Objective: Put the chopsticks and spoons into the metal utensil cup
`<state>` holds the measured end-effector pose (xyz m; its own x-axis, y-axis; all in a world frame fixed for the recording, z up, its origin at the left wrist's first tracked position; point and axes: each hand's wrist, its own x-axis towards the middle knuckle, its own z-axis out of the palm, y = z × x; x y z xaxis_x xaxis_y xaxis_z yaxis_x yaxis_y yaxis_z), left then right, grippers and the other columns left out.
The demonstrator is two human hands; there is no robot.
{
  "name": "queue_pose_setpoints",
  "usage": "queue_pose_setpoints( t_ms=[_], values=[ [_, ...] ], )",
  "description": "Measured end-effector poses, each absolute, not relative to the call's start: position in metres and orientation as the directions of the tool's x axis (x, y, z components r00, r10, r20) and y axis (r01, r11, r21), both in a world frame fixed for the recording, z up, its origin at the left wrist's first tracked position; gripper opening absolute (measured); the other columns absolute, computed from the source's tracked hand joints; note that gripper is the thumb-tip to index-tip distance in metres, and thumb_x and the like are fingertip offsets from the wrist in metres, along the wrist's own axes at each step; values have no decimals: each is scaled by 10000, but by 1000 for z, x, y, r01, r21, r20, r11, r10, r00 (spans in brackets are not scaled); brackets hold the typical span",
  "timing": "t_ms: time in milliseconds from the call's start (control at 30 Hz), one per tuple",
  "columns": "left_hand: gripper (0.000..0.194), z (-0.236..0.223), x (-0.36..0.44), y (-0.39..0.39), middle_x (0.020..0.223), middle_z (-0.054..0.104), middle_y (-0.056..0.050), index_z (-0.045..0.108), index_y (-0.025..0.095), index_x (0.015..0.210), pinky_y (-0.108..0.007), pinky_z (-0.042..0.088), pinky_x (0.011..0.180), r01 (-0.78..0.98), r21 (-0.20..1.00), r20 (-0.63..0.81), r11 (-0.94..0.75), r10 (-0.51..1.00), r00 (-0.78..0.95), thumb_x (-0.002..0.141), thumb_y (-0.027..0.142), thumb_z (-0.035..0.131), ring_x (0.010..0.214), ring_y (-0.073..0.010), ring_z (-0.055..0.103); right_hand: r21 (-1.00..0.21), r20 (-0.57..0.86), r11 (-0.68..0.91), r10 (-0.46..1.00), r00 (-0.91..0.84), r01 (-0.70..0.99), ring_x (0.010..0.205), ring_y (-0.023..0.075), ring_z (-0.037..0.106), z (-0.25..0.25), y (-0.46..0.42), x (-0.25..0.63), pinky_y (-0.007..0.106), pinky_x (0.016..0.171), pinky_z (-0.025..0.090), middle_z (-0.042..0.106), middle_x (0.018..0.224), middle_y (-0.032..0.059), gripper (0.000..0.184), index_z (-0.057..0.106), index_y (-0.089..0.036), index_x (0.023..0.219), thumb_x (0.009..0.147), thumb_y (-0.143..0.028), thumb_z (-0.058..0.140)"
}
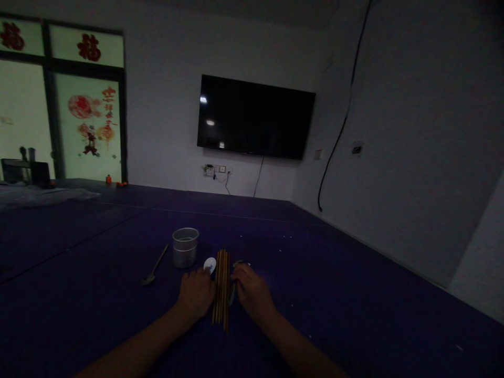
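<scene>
A bundle of wooden chopsticks lies lengthwise on the dark purple mat between my two hands. My left hand rests palm down on the mat at their left side, fingers curled, fingertips by a small white spoon. My right hand rests at their right side, fingers bent over a dark metal utensil that is mostly hidden. Whether either hand grips anything is unclear in the dim light. A metal cup stands upright just beyond the left hand.
A metal spoon lies left of the cup. The mat covers the floor up to white walls. A black television hangs on the far wall, a cable runs down the right wall, and a glass door with red decorations is far left.
</scene>
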<state>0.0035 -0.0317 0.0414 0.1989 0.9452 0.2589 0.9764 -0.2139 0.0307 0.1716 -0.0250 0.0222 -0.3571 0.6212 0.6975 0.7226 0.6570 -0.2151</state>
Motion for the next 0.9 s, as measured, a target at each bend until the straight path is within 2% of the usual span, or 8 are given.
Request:
queue_pose_setpoints(
  t_ms=[233, 633, 900],
  values=[
    [408, 40, 3, -30, 1065, 661, -165, 588, 93, 1154, -381, 422, 811, 976, 29, 237, -215, 950, 202, 890, 253, 323, 955, -267, 629, -223, 538, 595, 735, -412, 772, 874, 145, 615, 24, -20, 176, 226, 759, 470, 653, 918, 45, 315, 671, -185, 831, 762, 4, 429],
    [441, 39, 4, -29, 1108, 646, -160, 554, 100, 1214, -375, 417, 819, 977, 48, 240, -206, 952, 189, 876, 249, 313, 976, -260, 612, -185, 380, 572, 791, -479, 799, 897, 158, 631, 21, -15, 177, 222, 801, 456, 684, 948, 59, 314, 700, -181, 811, 759, -24, 433],
    [442, 41, 3, -31, 1101, 647, -169, 558, 88, 1208, -386, 421, 815, 974, 39, 236, -221, 950, 206, 881, 239, 302, 965, -265, 616, -186, 353, 553, 809, -470, 812, 931, 173, 626, 26, -18, 176, 242, 831, 452, 685, 959, 72, 315, 698, -178, 816, 752, -22, 432]
  ],
)
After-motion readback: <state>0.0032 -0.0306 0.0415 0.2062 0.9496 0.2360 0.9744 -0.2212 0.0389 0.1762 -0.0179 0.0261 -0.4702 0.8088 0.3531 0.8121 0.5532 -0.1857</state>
